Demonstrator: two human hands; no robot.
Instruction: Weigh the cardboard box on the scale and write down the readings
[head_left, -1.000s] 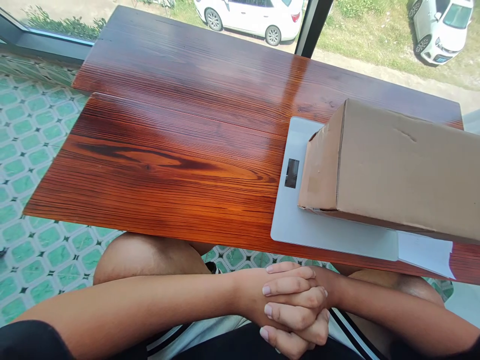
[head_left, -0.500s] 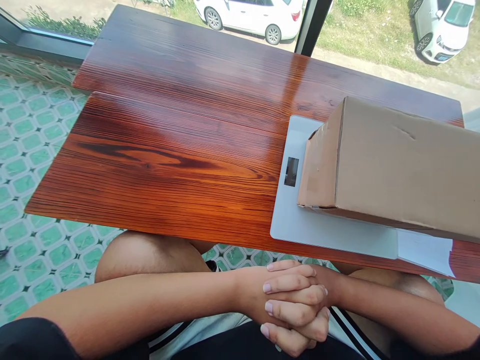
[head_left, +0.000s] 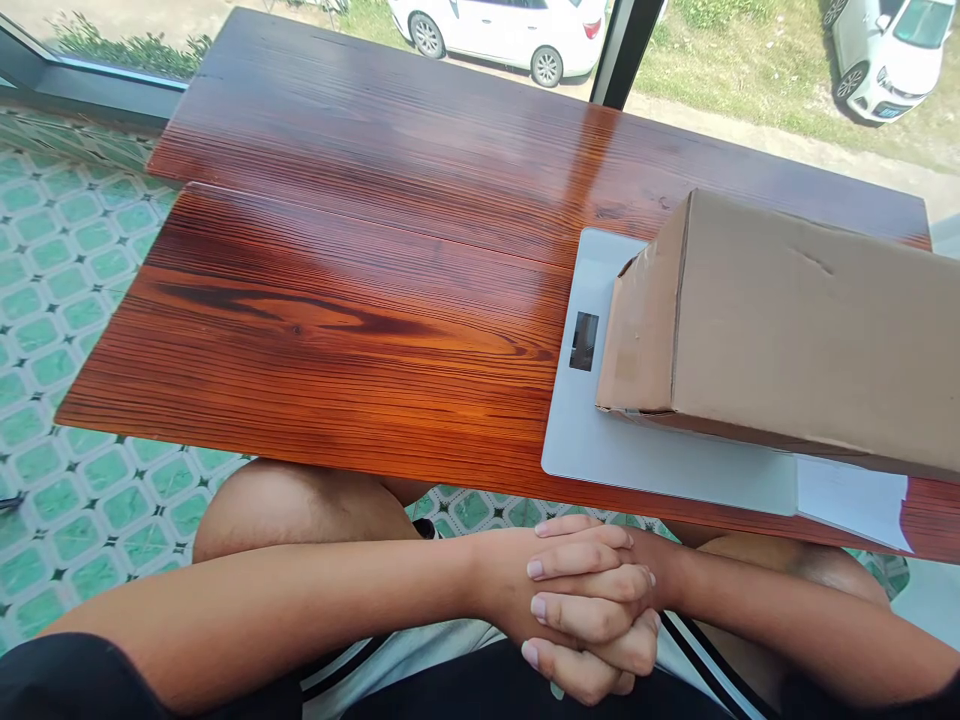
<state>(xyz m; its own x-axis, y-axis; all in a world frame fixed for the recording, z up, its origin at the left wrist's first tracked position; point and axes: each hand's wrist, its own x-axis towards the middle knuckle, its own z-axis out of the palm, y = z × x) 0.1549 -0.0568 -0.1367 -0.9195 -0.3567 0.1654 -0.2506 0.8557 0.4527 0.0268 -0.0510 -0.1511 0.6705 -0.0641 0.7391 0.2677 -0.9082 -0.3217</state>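
My left hand (head_left: 510, 580) and my right hand (head_left: 589, 612) are clasped together over my lap, fingers interlaced, with no object visible between them. The fingers of the right hand lie across the back of the left. Beyond them, on the table, a large brown cardboard box (head_left: 810, 330) rests on a flat white scale (head_left: 566, 430). The scale's small dark display (head_left: 583, 341) shows to the left of the box, with no readable figure. Neither hand touches the box or the scale.
The reddish wooden table (head_left: 337, 350) has a seam between its boards. A white paper sheet (head_left: 855, 500) lies by the scale's near right corner. My knees (head_left: 292, 505) are at the table's front edge. Green patterned tiles (head_left: 45, 480) cover the floor. A window frame (head_left: 619, 55) stands behind.
The view has shifted very slightly. Both hands stay clasped, and the box and scale have not moved.
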